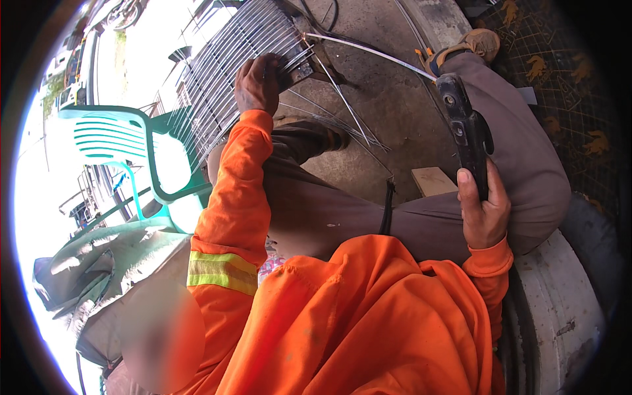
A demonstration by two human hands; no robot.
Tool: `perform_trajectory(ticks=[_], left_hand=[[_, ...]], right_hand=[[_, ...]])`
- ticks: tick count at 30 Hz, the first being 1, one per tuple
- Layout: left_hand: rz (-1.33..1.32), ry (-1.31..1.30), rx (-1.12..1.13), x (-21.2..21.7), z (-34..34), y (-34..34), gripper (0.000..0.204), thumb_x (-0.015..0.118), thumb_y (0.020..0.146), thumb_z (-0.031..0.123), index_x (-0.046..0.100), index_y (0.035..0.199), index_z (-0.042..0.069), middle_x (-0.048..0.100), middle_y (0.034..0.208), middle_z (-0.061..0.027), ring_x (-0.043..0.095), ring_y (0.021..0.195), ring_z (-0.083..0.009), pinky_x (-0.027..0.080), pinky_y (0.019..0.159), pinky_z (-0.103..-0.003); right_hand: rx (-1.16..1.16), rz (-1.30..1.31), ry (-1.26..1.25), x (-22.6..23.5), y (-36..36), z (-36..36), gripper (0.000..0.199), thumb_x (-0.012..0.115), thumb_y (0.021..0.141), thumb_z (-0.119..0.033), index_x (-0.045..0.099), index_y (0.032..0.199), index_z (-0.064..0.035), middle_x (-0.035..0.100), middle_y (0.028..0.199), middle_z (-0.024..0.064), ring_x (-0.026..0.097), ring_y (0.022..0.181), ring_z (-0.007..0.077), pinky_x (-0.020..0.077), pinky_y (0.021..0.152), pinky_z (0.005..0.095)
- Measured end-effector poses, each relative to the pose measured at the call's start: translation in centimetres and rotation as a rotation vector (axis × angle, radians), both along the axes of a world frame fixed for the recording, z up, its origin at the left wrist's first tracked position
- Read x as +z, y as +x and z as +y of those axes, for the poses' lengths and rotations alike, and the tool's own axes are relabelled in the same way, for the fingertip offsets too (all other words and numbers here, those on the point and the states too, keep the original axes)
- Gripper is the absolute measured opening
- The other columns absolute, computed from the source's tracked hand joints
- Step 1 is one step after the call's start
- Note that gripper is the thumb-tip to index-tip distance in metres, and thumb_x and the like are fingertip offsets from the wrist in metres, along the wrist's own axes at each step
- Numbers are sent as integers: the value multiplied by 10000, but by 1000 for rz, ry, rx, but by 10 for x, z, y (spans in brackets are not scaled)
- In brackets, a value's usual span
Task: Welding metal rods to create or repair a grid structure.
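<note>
My right hand (485,204) is wrapped round the handle of a black welding electrode holder (463,118). Clamped at the holder's far end, a long pale welding rod (375,54) runs left, its tip at the right edge of a metal grille (224,72). The grille is made of many thin parallel bars. My left hand (258,85) rests on it close to the same edge, fingers curled over the bars; their tips are partly hidden. A dark block-like piece (299,72) sits under the grille's edge beside that hand.
Several thin metal rods (342,122) lie on the concrete floor below the grille. A green plastic chair (155,164) stands at left. By my bent leg lies a wooden piece (432,181). Dark mesh with leaf shapes (596,141) is at far right.
</note>
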State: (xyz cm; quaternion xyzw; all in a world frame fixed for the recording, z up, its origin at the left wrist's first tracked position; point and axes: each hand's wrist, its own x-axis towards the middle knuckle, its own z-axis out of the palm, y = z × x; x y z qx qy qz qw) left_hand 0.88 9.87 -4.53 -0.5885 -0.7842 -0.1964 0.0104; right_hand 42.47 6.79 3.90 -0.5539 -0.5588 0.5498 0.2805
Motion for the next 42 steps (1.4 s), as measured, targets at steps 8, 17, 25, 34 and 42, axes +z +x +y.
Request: perform_trajectory(ticks=[8,17,25,34,42], left_hand=[[-9,-14,2,5,0,5,153,594,937,213,729,981,157,689,929,-91,640,942,-309,486,877,-410],[43,76,-36,-2,-2,-2,113,653,903,155,726,983,127,695,936,-91,645,939,-300,498,887,-404],[-29,31,26,-1,-2,2,152,613,940,272,738,977,194,669,887,-77,636,909,-307,484,841,-413],[-32,75,22,-3,-4,1,154,613,942,282,724,981,182,671,903,-77,637,910,-309,479,848,-417],[-65,100,91,-6,-8,4,182,657,922,244,585,1018,107,667,918,-86,636,921,-324,472,836,-431]], right_hand=[[19,-34,-14,2,1,2,424,643,988,-211,573,1312,52,678,1050,99,613,897,132,507,816,286],[64,-87,8,3,3,2,399,637,991,-217,584,1287,45,677,1038,85,596,857,116,503,786,280],[3,-28,-18,2,-1,1,399,639,989,-224,585,1280,43,646,985,52,565,823,107,489,768,269],[22,-20,0,0,-1,0,424,640,985,-194,560,1319,54,651,1035,61,568,849,107,491,795,265],[28,-29,53,-7,1,-3,414,596,1005,-258,558,1322,6,503,728,-54,418,545,7,343,463,193]])
